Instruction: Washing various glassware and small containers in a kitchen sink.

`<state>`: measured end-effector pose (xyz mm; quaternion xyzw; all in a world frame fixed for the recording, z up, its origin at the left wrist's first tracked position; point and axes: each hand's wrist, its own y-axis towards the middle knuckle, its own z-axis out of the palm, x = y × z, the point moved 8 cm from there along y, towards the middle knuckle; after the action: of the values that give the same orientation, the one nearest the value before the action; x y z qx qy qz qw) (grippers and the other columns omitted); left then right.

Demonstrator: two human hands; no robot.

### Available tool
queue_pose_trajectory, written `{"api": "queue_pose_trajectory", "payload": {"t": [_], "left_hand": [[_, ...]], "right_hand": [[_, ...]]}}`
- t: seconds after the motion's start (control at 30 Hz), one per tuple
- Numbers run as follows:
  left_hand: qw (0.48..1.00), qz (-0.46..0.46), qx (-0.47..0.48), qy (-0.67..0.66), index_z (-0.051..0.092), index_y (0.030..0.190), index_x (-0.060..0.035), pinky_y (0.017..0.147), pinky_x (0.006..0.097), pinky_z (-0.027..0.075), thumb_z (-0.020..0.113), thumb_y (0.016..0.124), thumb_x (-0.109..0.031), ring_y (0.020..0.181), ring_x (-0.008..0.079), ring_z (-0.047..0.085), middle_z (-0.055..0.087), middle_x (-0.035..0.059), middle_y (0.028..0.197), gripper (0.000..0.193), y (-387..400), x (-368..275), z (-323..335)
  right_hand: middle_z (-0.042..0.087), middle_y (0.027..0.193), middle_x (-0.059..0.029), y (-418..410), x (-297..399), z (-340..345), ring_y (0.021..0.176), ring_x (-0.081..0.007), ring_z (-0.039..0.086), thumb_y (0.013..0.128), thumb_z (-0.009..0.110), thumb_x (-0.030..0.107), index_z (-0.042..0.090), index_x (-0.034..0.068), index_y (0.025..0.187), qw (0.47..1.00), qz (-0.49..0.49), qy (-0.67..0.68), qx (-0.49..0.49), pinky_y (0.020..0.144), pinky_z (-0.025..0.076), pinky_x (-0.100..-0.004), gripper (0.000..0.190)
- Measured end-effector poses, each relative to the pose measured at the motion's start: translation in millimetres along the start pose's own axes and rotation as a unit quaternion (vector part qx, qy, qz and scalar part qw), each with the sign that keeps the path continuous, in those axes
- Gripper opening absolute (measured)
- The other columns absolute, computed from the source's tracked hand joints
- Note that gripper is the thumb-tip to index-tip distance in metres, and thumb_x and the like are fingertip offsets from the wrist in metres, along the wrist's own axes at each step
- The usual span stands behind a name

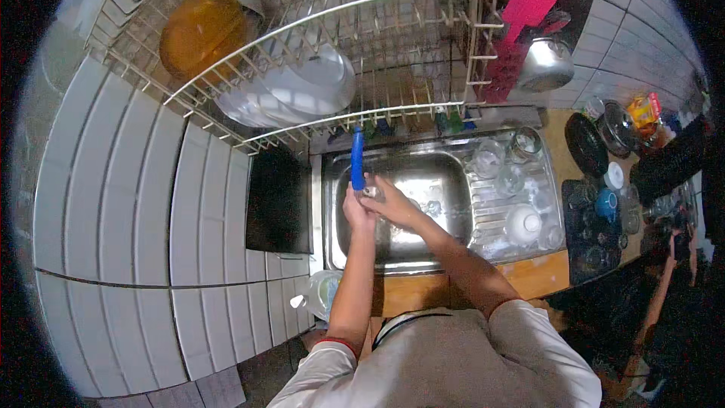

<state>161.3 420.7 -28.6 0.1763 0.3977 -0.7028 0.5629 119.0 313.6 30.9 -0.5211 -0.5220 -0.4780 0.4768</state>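
Observation:
My left hand [358,211] and my right hand [396,205] come together over the left part of the steel sink basin [436,232]. Between them is a small clear vessel [369,191], mostly covered by my fingers; its exact kind is hard to make out. Just above it hangs the end of a blue tap hose [357,158]. The right thumb and fingers lie around the vessel, while the left hand supports it from the near left side. Wet patches shine on the basin floor.
On the ribbed drainboard [481,238] at right stand several clear glasses [510,181] and a white bowl [523,224]. A wire dish rack [317,11] with white plates [311,79] hangs over the sink. Further right, a dark mat [578,260] carries glassware and a blue cup [606,203].

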Motion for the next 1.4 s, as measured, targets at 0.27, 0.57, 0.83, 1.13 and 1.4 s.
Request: {"api": "queue_pose_trajectory", "payload": {"t": [0.27,0.57,0.83,1.13,1.4], "left_hand": [[0.967,0.077,0.094,0.224,0.054,0.096,-0.0075,0.067,0.0253,0.044,0.057,0.090,-0.025,0.074,0.0098,0.053,0.052,-0.0023,0.078,0.019,-20.8,-3.0,35.5],[0.981,-0.018,0.167,0.101,0.035,0.067,-0.0156,0.040,0.0221,0.019,0.048,0.095,-0.031,0.045,0.0050,0.024,0.027,-0.0064,0.055,0.034,-53.4,23.1,45.4],[0.983,-0.052,0.030,0.172,0.030,0.063,-0.0185,0.034,0.0248,0.013,0.042,0.096,-0.040,0.037,0.0079,0.013,0.018,-0.0061,0.048,0.042,-120.6,69.8,32.5],[0.976,-0.026,0.054,0.211,0.038,0.076,-0.0157,0.042,0.0221,0.025,0.043,0.096,-0.031,0.046,0.0063,0.027,0.029,-0.0040,0.060,0.026,-186.7,131.1,37.9],[0.963,0.002,-0.037,0.266,0.047,0.096,-0.0159,0.047,0.0226,0.032,0.053,0.091,-0.020,0.055,0.0067,0.039,0.041,-0.0036,0.066,0.009,-228.0,162.3,15.6]], "right_hand": [[0.054,0.114,-0.0176,-30.8,10.4,-31.3,0.103,-0.0223,0.056,0.079,0.070,0.026,0.034,0.005,0.123,0.987,0.094,0.126,0.025,0.064,0.052,-0.0319,0.061],[0.054,0.100,-0.0184,-132.8,19.2,-149.1,0.093,-0.0372,0.054,0.068,0.071,0.022,0.048,0.004,0.111,0.964,-0.065,-0.255,0.021,0.084,0.044,-0.0419,0.052],[0.057,0.104,-0.0177,-258.0,60.0,-311.0,0.100,-0.0316,0.056,0.068,0.076,0.021,0.048,0.004,0.110,0.963,-0.072,-0.208,-0.158,0.085,0.044,-0.0385,0.053],[0.057,0.108,-0.0145,-368.2,93.1,-516.7,0.102,-0.0311,0.055,0.066,0.074,0.008,0.052,0.005,0.115,0.849,-0.055,-0.387,-0.354,0.088,0.043,-0.0362,0.053],[0.057,0.107,-0.0179,-269.8,20.5,-500.6,0.103,-0.0343,0.055,0.065,0.075,0.019,0.053,0.004,0.113,0.915,-0.070,-0.362,-0.166,0.086,0.046,-0.0397,0.055]]}}
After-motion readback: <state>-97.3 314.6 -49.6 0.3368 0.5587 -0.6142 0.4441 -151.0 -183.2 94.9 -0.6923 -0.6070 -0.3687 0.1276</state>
